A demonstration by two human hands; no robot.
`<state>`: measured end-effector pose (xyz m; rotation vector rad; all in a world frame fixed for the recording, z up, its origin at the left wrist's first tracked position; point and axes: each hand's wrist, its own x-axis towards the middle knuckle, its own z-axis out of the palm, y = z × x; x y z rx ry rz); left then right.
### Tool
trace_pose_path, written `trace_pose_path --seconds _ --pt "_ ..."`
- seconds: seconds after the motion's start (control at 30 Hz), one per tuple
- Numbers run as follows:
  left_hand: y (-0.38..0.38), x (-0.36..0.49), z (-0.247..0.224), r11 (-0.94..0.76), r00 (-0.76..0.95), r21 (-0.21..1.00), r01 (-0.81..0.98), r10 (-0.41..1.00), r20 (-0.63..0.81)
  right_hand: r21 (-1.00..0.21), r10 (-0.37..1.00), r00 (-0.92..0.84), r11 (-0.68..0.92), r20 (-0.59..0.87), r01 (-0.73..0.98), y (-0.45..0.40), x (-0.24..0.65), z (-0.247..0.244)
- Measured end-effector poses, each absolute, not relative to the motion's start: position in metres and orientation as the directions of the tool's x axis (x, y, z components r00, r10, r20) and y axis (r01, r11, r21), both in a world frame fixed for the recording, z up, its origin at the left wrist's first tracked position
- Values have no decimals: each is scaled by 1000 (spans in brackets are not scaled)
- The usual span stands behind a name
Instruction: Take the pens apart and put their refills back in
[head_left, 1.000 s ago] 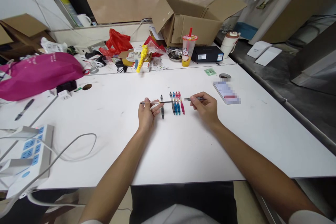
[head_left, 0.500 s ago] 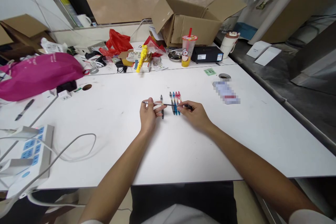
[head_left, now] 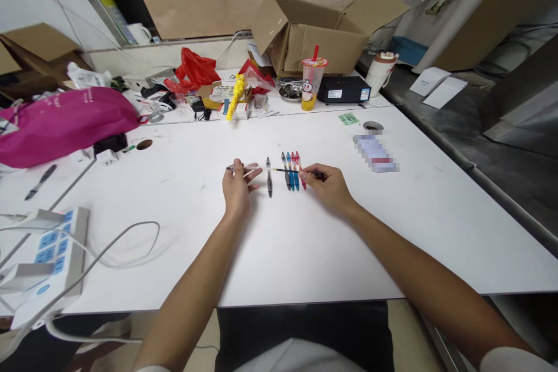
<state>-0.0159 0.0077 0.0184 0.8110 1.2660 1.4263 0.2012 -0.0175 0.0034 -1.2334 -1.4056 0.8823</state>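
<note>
My left hand (head_left: pixel 235 190) pinches a clear pen barrel (head_left: pixel 250 168) with a dark end, its other fingers partly spread. Facing it, my right hand (head_left: pixel 329 187) grips a thin black pen refill (head_left: pixel 285 170) that points left toward the barrel. A dark piece (head_left: pixel 319 175) shows among the right fingers. Whether the refill's pale end is still inside the barrel, I cannot tell. Below lie a single black pen (head_left: pixel 269 185) and, beside it, a row with another black pen (head_left: pixel 288 183), blue pens (head_left: pixel 296 182) and red pens (head_left: pixel 299 158), partly covered by the refill and right hand.
A power strip (head_left: pixel 72 244) with cables sits at the left, near a magenta bag (head_left: pixel 74 122). Along the back stand a drink cup (head_left: pixel 313 84), a black box (head_left: pixel 344 90) and a cardboard box (head_left: pixel 314 46). A tape roll (head_left: pixel 373 127) and a blurred item (head_left: pixel 375 154) lie right.
My hands have drawn apart: the left moved left with the clear barrel, the right slightly right with the refill. More of the refill and the pens beneath now shows.
</note>
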Motion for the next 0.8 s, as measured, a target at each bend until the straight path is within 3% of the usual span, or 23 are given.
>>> trace_pose_path --seconds 0.33,0.6,0.8 --pt "6 -9 17 79 -214 951 -299 966 -147 -960 984 49 158 174 230 -17 201 4" --pt "-4 7 8 146 -16 932 -330 987 -161 -957 994 -64 104 90 271 -23 192 -1" --pt "-1 2 12 127 -63 917 -379 985 -163 -939 977 -91 209 191 275 -22 195 3"
